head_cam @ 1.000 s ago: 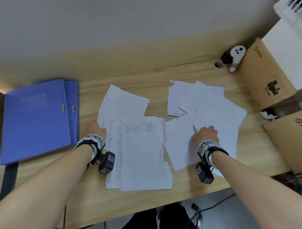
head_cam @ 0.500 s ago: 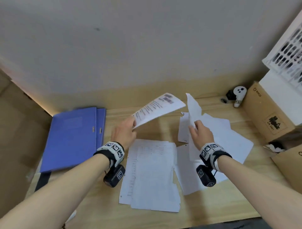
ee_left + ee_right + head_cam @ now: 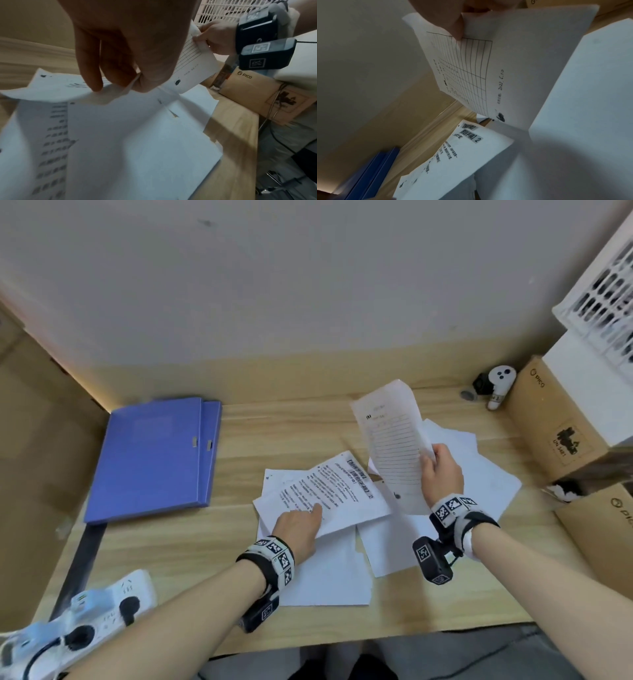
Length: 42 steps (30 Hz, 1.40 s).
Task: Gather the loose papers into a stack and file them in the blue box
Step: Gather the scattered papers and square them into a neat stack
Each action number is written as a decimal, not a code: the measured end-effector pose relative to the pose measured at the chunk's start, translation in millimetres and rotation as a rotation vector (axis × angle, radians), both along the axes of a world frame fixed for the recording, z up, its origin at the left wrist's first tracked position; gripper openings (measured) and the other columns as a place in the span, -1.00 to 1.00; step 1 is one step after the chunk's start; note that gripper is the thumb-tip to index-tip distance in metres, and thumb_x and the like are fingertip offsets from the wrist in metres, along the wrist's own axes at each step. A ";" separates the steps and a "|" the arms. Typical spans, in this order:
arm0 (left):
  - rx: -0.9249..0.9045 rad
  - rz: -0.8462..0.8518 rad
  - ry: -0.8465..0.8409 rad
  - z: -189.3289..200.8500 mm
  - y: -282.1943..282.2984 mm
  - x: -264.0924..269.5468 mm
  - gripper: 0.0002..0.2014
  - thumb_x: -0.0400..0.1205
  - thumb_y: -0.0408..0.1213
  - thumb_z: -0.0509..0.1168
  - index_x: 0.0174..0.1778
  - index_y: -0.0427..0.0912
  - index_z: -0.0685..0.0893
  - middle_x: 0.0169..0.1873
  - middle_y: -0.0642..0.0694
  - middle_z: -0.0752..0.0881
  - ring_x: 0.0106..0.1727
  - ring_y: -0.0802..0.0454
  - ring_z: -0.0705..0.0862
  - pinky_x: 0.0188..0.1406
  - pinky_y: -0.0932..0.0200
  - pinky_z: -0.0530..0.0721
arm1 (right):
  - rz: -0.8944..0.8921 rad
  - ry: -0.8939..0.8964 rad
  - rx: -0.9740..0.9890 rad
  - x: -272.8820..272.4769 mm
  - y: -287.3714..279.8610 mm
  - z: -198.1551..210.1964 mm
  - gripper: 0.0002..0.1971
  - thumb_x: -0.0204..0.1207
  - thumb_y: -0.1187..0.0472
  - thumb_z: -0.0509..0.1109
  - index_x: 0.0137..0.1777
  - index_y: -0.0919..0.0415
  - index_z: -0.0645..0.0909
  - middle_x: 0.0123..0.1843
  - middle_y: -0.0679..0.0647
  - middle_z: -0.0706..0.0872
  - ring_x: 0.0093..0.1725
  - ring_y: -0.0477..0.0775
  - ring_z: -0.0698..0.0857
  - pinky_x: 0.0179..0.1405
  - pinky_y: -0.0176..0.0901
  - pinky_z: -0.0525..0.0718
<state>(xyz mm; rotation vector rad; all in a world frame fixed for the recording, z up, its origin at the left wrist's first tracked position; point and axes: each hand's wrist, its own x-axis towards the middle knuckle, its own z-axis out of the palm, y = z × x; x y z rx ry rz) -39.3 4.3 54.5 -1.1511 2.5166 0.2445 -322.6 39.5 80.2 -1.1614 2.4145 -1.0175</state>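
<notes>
The shut blue box (image 3: 154,457) (image 3: 373,169) lies flat at the table's back left. My left hand (image 3: 301,525) (image 3: 135,81) pinches the near edge of a printed text sheet (image 3: 329,491) (image 3: 51,88) (image 3: 462,155), which lies askew just above the middle pile of white papers (image 3: 325,570) (image 3: 137,142). To its right, my right hand (image 3: 442,470) (image 3: 214,39) holds a lined form sheet (image 3: 394,440) (image 3: 193,67) (image 3: 471,67) upright by its right edge, thumb on the face. More loose sheets (image 3: 479,474) lie spread under and behind that hand.
Cardboard boxes (image 3: 555,433) and a white crate (image 3: 603,285) crowd the right side, with a white controller (image 3: 500,381) by the wall. A power strip (image 3: 102,604) with plugs sits off the front left corner. Bare wood (image 3: 274,433) lies between box and papers.
My left hand has brought the printed sheet down from the air onto the middle pile. My right hand has raised the lined sheet and turned its face toward me.
</notes>
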 end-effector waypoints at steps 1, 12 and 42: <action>-0.025 0.004 -0.006 5.0 0.1 -4.4 -0.32 0.53 -0.42 0.23 0.60 -0.32 0.18 0.04 -0.24 0.75 0.05 -0.28 0.72 -0.15 -0.01 0.59 | 0.003 0.002 -0.011 -0.7 0.4 2.8 -0.87 0.66 0.20 0.17 0.11 0.17 0.52 -0.13 0.04 0.66 -0.14 0.17 0.62 -0.17 -0.02 0.54; 0.250 0.104 0.010 65.5 19.5 -39.9 -0.93 0.49 -0.37 0.21 -0.17 -0.26 0.56 -0.19 -0.19 0.70 -0.24 -0.14 0.66 -0.21 0.09 0.61 | 0.054 -0.060 -0.092 10.9 1.6 39.2 -0.85 0.65 0.22 0.16 0.11 0.16 0.54 -0.12 0.00 0.67 -0.13 0.13 0.65 -0.21 -0.10 0.51; 0.344 0.829 0.305 -56.3 -6.4 25.1 -0.43 0.55 -0.15 0.38 0.48 -0.19 0.44 0.38 -0.16 0.57 0.27 -0.17 0.64 0.16 0.01 0.64 | 0.041 -0.137 0.484 19.8 62.3 -80.4 -0.81 0.44 0.01 0.30 -0.22 0.11 0.45 -0.31 0.02 0.57 -0.32 0.15 0.55 -0.38 -0.12 0.40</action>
